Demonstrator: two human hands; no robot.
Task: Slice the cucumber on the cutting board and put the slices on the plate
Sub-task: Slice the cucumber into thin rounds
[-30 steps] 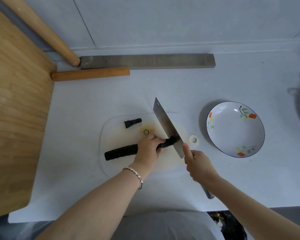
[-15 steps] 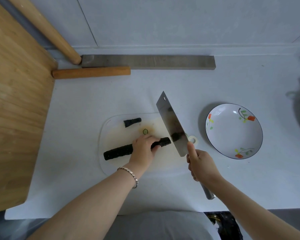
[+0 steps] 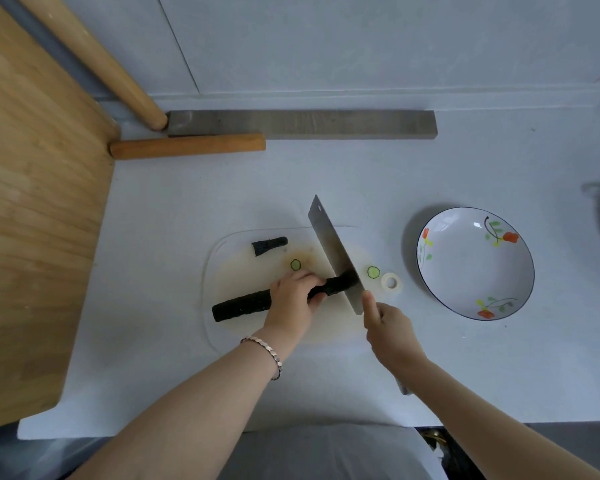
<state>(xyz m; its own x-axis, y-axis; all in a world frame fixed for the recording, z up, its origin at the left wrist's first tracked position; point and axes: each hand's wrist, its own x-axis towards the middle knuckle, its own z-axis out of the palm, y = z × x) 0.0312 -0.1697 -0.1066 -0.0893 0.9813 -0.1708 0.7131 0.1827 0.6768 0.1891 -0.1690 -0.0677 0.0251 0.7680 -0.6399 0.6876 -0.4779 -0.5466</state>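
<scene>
Cucumber (image 3: 243, 304) lies lengthwise on cutting board (image 3: 243, 268). Left grip (image 3: 293, 299) is curled over its middle, fingers just behind the cleaver (image 3: 333, 251). Right grip (image 3: 388, 332) is wrapped round the cleaver handle, blade down across the cucumber's right end. One slice (image 3: 373, 272) lies just right of the blade, another (image 3: 295, 264) beyond the left grip. Plate (image 3: 426, 289) holds none. Slicing looks barely begun. Tuck fingertips, cut straight down, step leftward evenly. A round cucumber may roll, so pin it firmly

Soft, fairly bright light. The plate (image 3: 471, 271) throws a faint shadow leftward on the surface (image 3: 413, 174) and shows small glints. Wide-angle distortion bends lines near the edges.
</scene>
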